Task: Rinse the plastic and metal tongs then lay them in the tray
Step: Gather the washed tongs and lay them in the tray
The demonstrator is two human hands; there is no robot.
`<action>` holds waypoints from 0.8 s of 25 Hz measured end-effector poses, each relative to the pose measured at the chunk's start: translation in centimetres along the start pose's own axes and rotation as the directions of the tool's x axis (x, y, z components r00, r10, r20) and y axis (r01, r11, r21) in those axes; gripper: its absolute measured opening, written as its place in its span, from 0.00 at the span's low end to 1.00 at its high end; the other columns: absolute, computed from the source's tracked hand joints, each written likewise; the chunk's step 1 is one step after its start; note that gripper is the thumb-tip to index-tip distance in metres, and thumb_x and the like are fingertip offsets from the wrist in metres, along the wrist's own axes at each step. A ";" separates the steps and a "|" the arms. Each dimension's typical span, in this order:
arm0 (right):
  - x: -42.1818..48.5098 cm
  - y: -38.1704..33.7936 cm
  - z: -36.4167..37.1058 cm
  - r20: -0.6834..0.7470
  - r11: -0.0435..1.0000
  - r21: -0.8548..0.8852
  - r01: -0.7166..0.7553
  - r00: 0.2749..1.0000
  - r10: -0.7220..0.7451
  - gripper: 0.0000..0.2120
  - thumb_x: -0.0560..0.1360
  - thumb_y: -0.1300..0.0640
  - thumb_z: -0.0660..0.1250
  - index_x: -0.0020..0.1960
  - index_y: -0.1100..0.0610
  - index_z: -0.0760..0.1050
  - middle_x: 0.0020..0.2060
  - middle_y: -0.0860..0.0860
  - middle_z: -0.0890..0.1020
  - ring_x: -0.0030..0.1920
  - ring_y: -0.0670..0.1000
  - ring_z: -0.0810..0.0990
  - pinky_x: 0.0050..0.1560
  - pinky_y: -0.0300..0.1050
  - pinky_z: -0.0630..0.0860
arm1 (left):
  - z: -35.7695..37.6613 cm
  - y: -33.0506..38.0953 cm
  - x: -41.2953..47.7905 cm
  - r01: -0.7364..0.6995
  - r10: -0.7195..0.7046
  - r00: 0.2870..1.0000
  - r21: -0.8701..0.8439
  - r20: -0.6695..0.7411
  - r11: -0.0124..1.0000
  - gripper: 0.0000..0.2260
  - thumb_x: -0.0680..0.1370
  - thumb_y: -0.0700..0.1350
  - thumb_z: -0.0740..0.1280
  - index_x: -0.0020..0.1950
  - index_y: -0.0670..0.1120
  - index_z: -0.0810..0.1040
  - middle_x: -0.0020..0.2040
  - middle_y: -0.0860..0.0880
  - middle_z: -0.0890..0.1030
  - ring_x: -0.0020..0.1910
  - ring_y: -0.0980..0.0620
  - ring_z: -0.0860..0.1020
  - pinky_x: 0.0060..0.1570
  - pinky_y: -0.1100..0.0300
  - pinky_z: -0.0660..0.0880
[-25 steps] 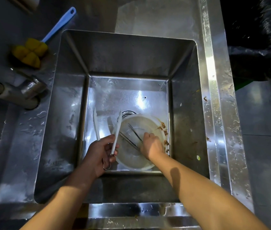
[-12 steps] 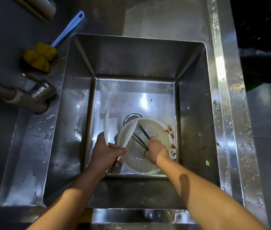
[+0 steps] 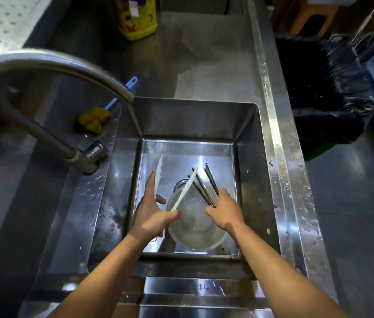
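Both hands are down inside the steel sink (image 3: 245, 157). My left hand (image 3: 150, 214) grips white plastic tongs (image 3: 185, 191) near their hinge; one arm slants up to the right, the other (image 3: 158, 174) stands along my fingers. My right hand (image 3: 225, 208) holds dark metal tongs (image 3: 206, 184) by their lower end, their tips pointing away from me and spread apart. Under both tongs lies a pale round bowl (image 3: 195, 228) on the sink floor. No tray is in view.
A curved steel faucet (image 3: 66, 65) arches over the sink's left rear corner, with a thin stream below its spout. A yellow sponge brush with a blue handle (image 3: 94, 118) lies on the left counter. A yellow bottle (image 3: 136, 17) stands behind. A black-lined bin (image 3: 323, 88) sits right.
Both hands have lifted the tongs up from the bowl. The camera has tilted up, so the faucet, the bottle and the bin have come into view.
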State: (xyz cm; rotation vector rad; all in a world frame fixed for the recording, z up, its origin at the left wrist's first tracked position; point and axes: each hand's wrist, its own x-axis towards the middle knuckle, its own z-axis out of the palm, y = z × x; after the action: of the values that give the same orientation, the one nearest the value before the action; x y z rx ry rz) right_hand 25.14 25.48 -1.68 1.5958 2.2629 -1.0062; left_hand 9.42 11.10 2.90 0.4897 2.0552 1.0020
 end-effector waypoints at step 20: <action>-11.6 -5.4 -10.2 -0.355 0.856 0.320 0.407 0.889 -0.290 0.13 0.71 0.47 0.72 0.50 0.42 0.69 0.36 0.47 0.81 0.36 0.49 0.81 0.36 0.43 0.73 | -5.1 7.6 -13.7 -0.394 0.439 0.812 0.193 -0.384 0.899 0.48 0.62 0.60 0.72 0.79 0.61 0.53 0.44 0.56 0.73 0.42 0.56 0.76 0.41 0.56 0.75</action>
State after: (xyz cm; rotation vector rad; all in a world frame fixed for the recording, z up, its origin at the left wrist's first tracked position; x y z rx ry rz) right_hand 27.19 22.06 14.23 1.5885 2.7752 -1.4764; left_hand 13.94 4.77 17.44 0.8756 2.4537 1.3563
